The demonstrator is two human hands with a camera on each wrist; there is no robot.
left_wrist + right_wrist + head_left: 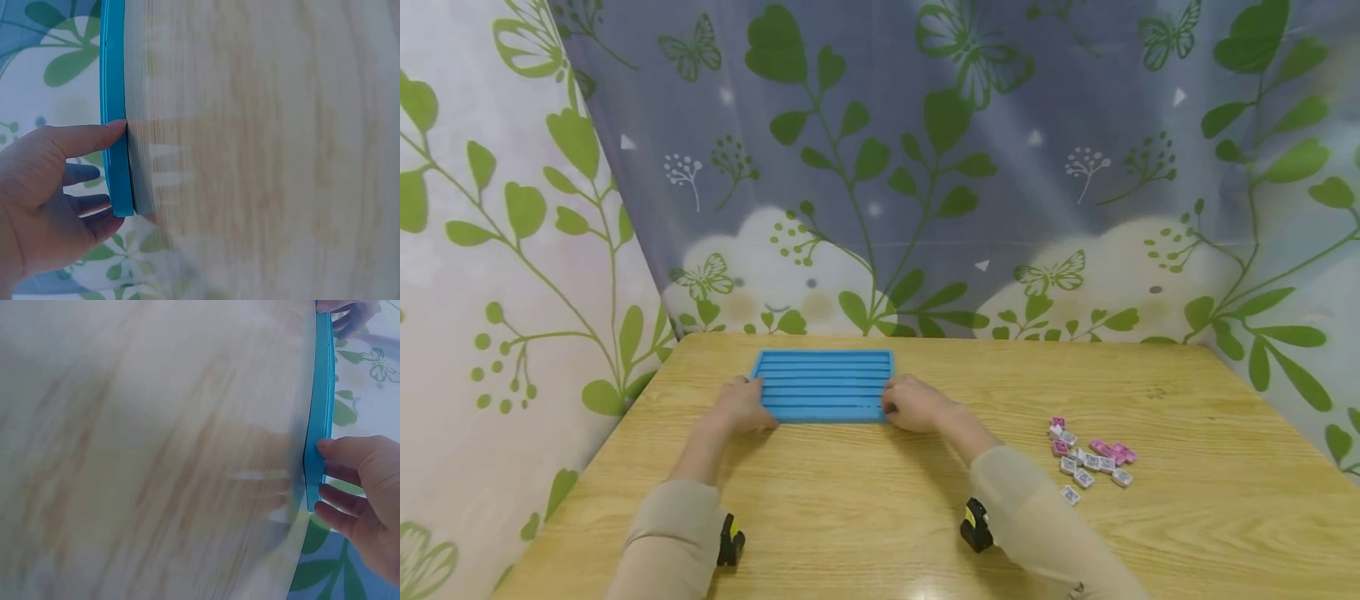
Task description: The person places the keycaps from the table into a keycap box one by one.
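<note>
A blue ridged tray (pixel 823 387) lies flat on the wooden table toward the back, its long grooves running left to right. My left hand (pixel 743 406) holds its left end, the thumb on the front edge and the fingers round the side. At the opposite end, my right hand (pixel 917 404) grips the front right corner. The left wrist view has the thumb pressing the tray's blue edge (pixel 115 156), with fingers bent behind it. From the right wrist, the thumb and fingertips meet the tray's edge (pixel 317 450) near its corner.
Right of my right forearm, several small white and pink tiles (pixel 1092 460) lie loosely scattered on the wooden table (pixel 850 508). A patterned curtain (pixel 940 208) with green leaves hangs behind the table's far edge. Black-and-yellow devices (pixel 976 525) sit at both wrists.
</note>
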